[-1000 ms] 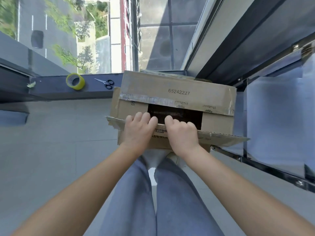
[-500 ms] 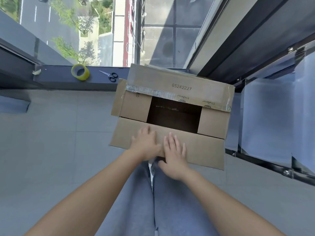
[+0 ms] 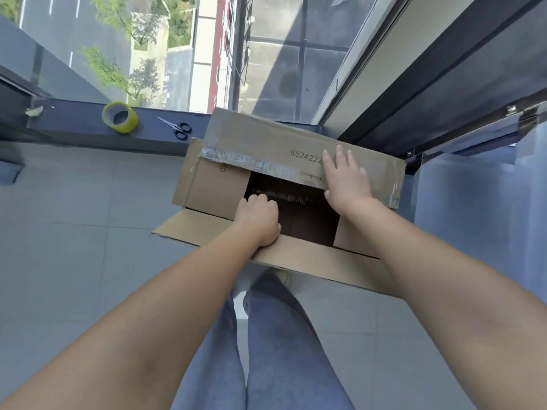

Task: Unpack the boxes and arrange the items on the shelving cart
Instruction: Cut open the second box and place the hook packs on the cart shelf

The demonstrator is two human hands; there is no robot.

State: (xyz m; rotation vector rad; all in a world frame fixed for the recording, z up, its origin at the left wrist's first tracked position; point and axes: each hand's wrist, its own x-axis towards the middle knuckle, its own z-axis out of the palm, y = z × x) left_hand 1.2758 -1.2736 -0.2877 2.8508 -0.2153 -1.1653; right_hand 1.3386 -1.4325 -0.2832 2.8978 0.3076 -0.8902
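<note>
A brown cardboard box (image 3: 216, 184) printed with a number stands on the floor in front of my legs. Its near flap (image 3: 299, 255) is folded down toward me, and the dark inside shows in the middle. My left hand (image 3: 259, 218) sits at the edge of the left inner flap with its fingers curled into the opening. Further back, my right hand (image 3: 346, 179) presses flat on the taped far flap, fingers straight, thumb at the flap's edge. The shelving cart (image 3: 461, 208), with pale shelves and a metal frame, stands just right of the box.
A yellow tape roll (image 3: 120, 117), black-handled scissors (image 3: 176, 130) and a crumpled scrap (image 3: 34, 110) lie on the dark window ledge behind the box. Full-height glass is beyond it. Grey floor tiles lie to the left.
Both hands pushed the near flap down toward me, then left it. The left hand went to the left inner flap's edge; the right reached onto the far flap.
</note>
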